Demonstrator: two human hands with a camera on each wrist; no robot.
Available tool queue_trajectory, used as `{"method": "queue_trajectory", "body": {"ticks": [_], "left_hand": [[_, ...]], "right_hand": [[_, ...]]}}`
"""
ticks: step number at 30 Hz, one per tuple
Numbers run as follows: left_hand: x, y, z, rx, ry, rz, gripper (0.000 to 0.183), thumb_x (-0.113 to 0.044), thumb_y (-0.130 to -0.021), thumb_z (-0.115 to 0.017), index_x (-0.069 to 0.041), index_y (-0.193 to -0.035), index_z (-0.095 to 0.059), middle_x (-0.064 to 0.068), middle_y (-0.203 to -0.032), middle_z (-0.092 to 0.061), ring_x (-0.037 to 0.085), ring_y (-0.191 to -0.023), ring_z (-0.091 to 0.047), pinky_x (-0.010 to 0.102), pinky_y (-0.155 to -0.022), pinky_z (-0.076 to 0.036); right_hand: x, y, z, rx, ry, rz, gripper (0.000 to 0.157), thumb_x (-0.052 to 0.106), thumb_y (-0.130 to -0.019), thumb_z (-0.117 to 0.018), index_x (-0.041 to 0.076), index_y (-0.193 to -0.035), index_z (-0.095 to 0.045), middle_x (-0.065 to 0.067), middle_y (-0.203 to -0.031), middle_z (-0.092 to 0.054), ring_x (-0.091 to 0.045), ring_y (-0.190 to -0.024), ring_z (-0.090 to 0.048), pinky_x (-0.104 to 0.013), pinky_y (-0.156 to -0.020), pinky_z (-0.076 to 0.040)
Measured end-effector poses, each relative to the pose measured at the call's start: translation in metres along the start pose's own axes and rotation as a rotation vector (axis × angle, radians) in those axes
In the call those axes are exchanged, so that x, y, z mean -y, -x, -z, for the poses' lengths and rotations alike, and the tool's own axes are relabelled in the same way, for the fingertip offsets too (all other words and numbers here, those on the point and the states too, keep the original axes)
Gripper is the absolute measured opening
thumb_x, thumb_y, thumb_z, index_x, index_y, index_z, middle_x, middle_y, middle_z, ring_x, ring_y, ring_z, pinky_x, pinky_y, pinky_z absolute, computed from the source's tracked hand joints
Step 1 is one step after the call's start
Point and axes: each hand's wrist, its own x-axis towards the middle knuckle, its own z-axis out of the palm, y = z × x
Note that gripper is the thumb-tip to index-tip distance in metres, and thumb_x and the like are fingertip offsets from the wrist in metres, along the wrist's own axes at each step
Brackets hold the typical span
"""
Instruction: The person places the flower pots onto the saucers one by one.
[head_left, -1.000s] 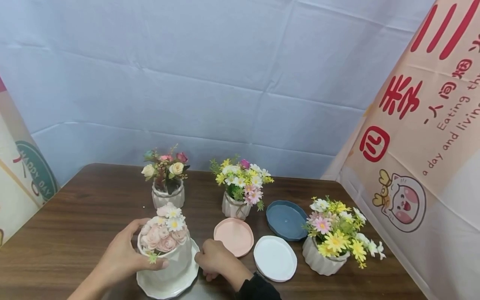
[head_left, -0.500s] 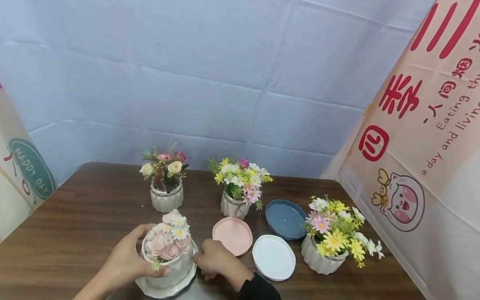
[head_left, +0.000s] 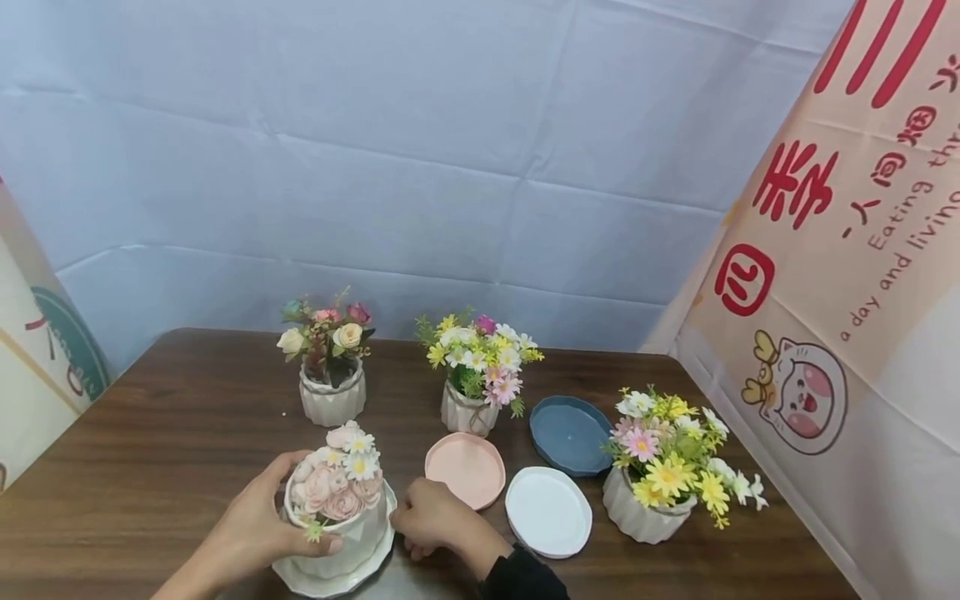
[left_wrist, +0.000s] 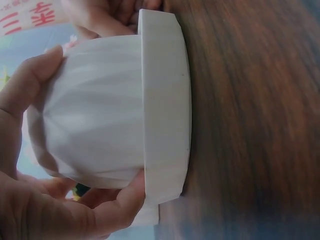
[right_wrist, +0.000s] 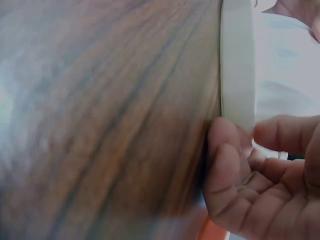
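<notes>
A white fluted flowerpot [head_left: 356,542] filled with pale pink roses and white daisies [head_left: 341,483] stands in a white scalloped saucer [head_left: 372,568] at the front left of the table. My left hand [head_left: 258,521] grips the pot, its thumb on the near side and its fingers round the far side. In the left wrist view the pot's base [left_wrist: 107,110] sits inside the saucer's raised wall [left_wrist: 166,105]. My right hand [head_left: 438,517] pinches the saucer's right edge. The right wrist view shows thumb and curled fingers at the saucer rim [right_wrist: 238,65].
Behind stand a pot of roses [head_left: 333,398] and a pot of mixed daisies [head_left: 467,412]. Another daisy pot [head_left: 643,510] stands at the right. Between them lie pink [head_left: 467,471], white [head_left: 549,512] and dark blue [head_left: 572,435] saucers on the wooden table [head_left: 150,450].
The flowerpot in my left hand has shifted slightly to the right on its saucer, mostly in the first half second. My right hand has stayed at the saucer's edge.
</notes>
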Motion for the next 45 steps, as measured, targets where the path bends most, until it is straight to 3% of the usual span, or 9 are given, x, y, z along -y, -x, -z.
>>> {"method": "queue_trajectory", "body": {"ticks": [7,12,18,25,30,38,43,45], "left_hand": [[0.002,0.001,-0.001,0.004,0.002,0.002,0.105,-0.041,-0.047,-0.091,-0.011,-0.133,-0.04,0.01,-0.121,-0.054,0.027,-0.109,-0.049,0.047,-0.087,-0.041],[0.005,-0.005,0.005,0.014,-0.014,-0.039,0.102,-0.041,-0.049,-0.091,-0.01,-0.132,-0.041,0.014,-0.123,-0.054,0.032,-0.111,-0.049,0.051,-0.086,-0.041],[0.022,-0.014,0.023,0.059,-0.004,-0.104,0.099,-0.035,-0.057,-0.089,-0.006,-0.136,-0.037,0.019,-0.127,-0.05,0.037,-0.114,-0.046,0.054,-0.087,-0.041],[0.042,-0.02,0.045,0.121,0.048,-0.095,0.098,-0.028,-0.066,-0.085,-0.003,-0.141,-0.027,0.026,-0.134,-0.04,0.043,-0.118,-0.04,0.051,-0.086,-0.042],[0.054,-0.025,0.057,0.125,0.042,-0.116,0.097,-0.024,-0.07,-0.083,0.001,-0.142,-0.023,0.028,-0.134,-0.039,0.042,-0.118,-0.04,0.045,-0.084,-0.043],[0.074,-0.029,0.08,0.133,0.056,-0.111,0.093,-0.018,-0.075,-0.079,0.004,-0.143,-0.018,0.03,-0.134,-0.036,0.044,-0.118,-0.037,0.024,-0.075,-0.045],[0.087,-0.03,0.095,0.149,0.079,-0.095,0.091,-0.014,-0.078,-0.076,0.004,-0.143,-0.015,0.031,-0.136,-0.031,0.045,-0.12,-0.032,0.024,-0.074,-0.045],[0.092,-0.03,0.101,0.153,0.087,-0.076,0.092,-0.013,-0.078,-0.075,0.005,-0.144,-0.012,0.032,-0.137,-0.028,0.044,-0.12,-0.029,0.03,-0.078,-0.045]], "right_hand": [[0.0,0.001,0.001,0.003,-0.035,-0.01,0.022,-0.001,-0.077,-0.054,0.002,-0.055,-0.055,-0.003,-0.045,-0.052,-0.011,-0.037,-0.051,-0.026,-0.039,-0.048],[0.004,-0.003,-0.002,-0.014,0.001,-0.01,0.024,-0.001,-0.079,-0.054,0.004,-0.056,-0.053,-0.003,-0.045,-0.052,-0.012,-0.036,-0.051,-0.027,-0.038,-0.047],[0.016,-0.013,-0.014,-0.035,0.058,-0.009,0.026,0.001,-0.083,-0.054,0.007,-0.057,-0.051,-0.003,-0.046,-0.052,-0.012,-0.037,-0.053,-0.022,-0.036,-0.043],[0.029,-0.027,-0.028,-0.065,0.041,-0.03,0.028,0.004,-0.084,-0.055,0.007,-0.056,-0.052,-0.001,-0.043,-0.05,-0.012,-0.035,-0.052,-0.023,-0.036,-0.043],[0.04,-0.035,-0.036,-0.11,0.033,-0.046,0.029,0.004,-0.084,-0.055,0.007,-0.055,-0.051,-0.001,-0.04,-0.048,-0.011,-0.033,-0.049,-0.023,-0.036,-0.044],[0.058,-0.055,-0.059,-0.2,0.109,-0.114,0.031,0.006,-0.082,-0.056,0.009,-0.052,-0.05,-0.001,-0.036,-0.045,-0.012,-0.031,-0.045,-0.021,-0.032,-0.03],[0.073,-0.067,-0.074,-0.232,0.141,-0.16,0.03,0.01,-0.084,-0.057,0.009,-0.054,-0.052,-0.001,-0.038,-0.046,-0.013,-0.032,-0.043,-0.022,-0.034,-0.03],[0.077,-0.071,-0.079,-0.249,0.164,-0.157,0.03,0.012,-0.084,-0.057,0.009,-0.055,-0.052,-0.001,-0.041,-0.046,-0.014,-0.034,-0.042,-0.023,-0.035,-0.031]]}}
